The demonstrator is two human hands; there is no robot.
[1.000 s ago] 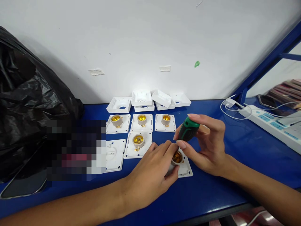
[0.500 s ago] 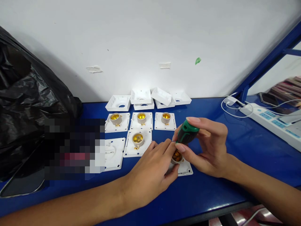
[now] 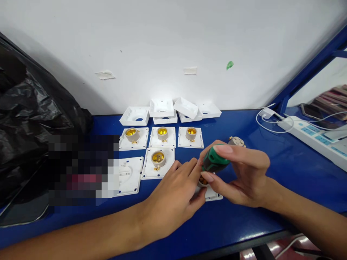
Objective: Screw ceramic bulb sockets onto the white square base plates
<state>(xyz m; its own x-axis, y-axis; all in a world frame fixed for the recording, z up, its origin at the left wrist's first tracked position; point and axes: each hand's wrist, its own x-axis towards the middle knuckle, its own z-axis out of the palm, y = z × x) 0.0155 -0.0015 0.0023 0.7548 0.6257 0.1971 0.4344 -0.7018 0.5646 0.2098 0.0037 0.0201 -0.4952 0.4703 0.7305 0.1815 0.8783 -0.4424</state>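
My right hand (image 3: 238,169) is closed around the green and black handle of a screwdriver (image 3: 216,159), which leans over a lamp socket (image 3: 203,180). My left hand (image 3: 180,195) grips that socket from the left, fingers and thumb about its rim. Under it lies a white square base plate (image 3: 214,193), partly covered by both hands. The screwdriver's tip is hidden. To the left, a plate with a brass-lined lamp socket (image 3: 158,159) rests beside a bare white plate (image 3: 128,177). Behind, three more plates carry sockets, one being this lamp socket (image 3: 191,133).
White square covers (image 3: 135,116) lie along the wall. A loose socket piece (image 3: 236,141) sits behind my right hand. At the right are a power strip (image 3: 314,137) and white cables. A black plastic bag (image 3: 40,101) stands at the left, near a blurred patch.
The screwdriver handle has tilted and turned slightly in my right hand, which has shifted a little. The loose socket piece behind it now shows. My left hand keeps its grip.
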